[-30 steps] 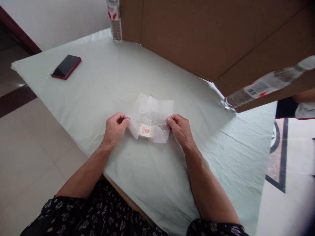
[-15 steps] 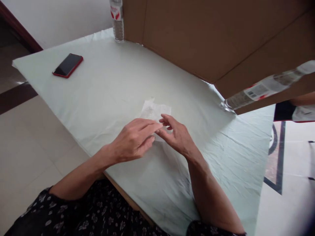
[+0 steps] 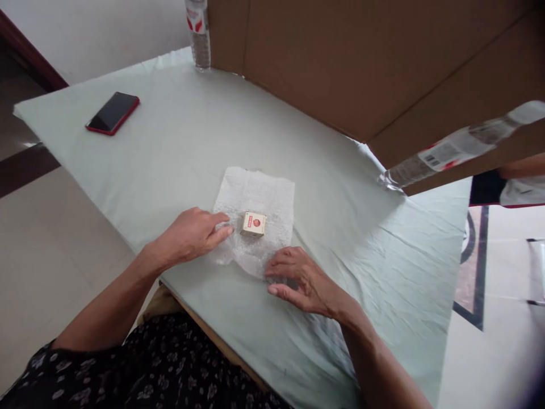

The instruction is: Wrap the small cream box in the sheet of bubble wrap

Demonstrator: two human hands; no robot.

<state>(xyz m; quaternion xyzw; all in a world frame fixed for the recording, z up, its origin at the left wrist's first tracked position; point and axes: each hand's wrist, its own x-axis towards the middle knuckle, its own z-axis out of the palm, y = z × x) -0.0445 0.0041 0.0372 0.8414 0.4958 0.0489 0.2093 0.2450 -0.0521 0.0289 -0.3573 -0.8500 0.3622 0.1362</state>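
Observation:
A small cream box (image 3: 254, 224) with red print sits in the middle of a spread sheet of bubble wrap (image 3: 259, 190). My left hand (image 3: 191, 234) is at the wrap's left edge, its thumb and index finger stretched toward the box with a gap between them. At the near right corner of the wrap, my right hand (image 3: 302, 281) rests its fingertips on the sheet, thumb held apart. Neither hand touches the box.
A phone in a red case (image 3: 113, 113) lies at the table's far left. A large cardboard panel (image 3: 315, 68) stands at the back, with a water bottle (image 3: 199, 40) by its left edge and another bottle (image 3: 451, 150) at its right. Pale cloth (image 3: 366, 255) covers the table.
My hands were close together over the wrap and have moved apart, left and right. The wrap now lies spread wider, and the small box shows on it.

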